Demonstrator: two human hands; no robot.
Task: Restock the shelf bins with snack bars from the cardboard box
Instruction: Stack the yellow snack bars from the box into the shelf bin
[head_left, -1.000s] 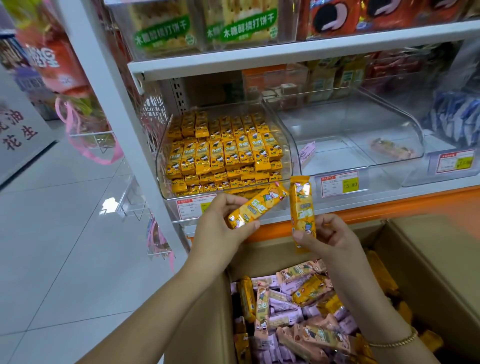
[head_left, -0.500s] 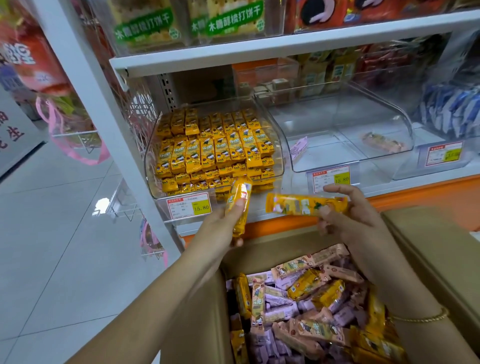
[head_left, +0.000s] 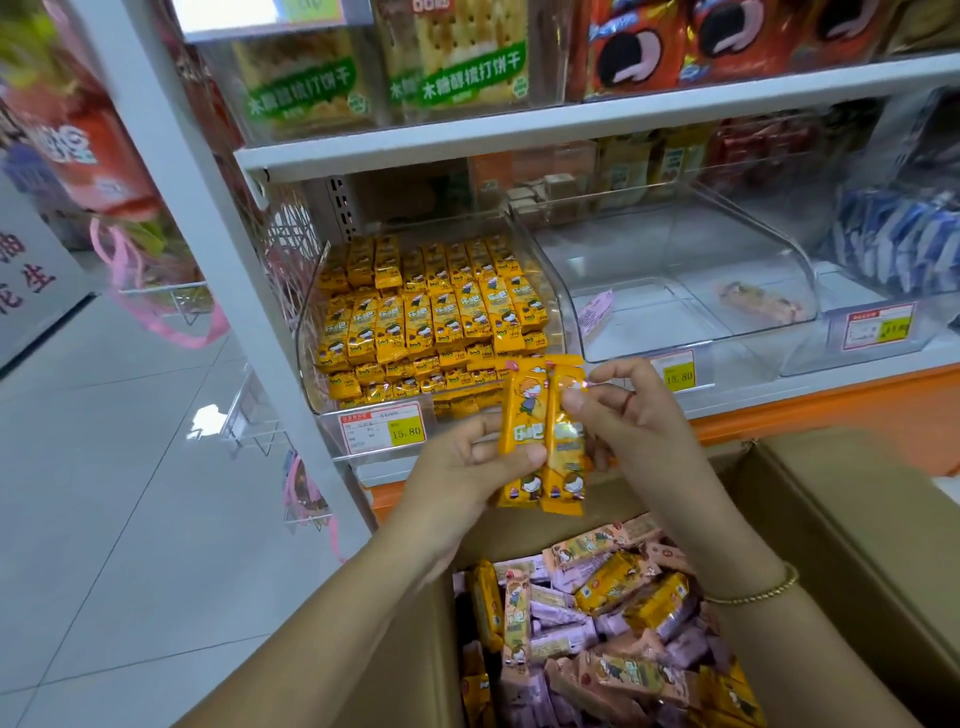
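Left hand (head_left: 462, 467) and right hand (head_left: 628, 421) pinch two bars (head_left: 522, 421) together, I think; square them flat for the bin (head_left: 307, 338) just above.

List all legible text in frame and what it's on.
"15.80": left price tag.
"15.80": middle price tag.
"木糖醇梳打饼干": cracker packs.
"乐吧": held yellow bars.
"花生": left sign, partly cut off.
Right price tag and all fine print: blurred.
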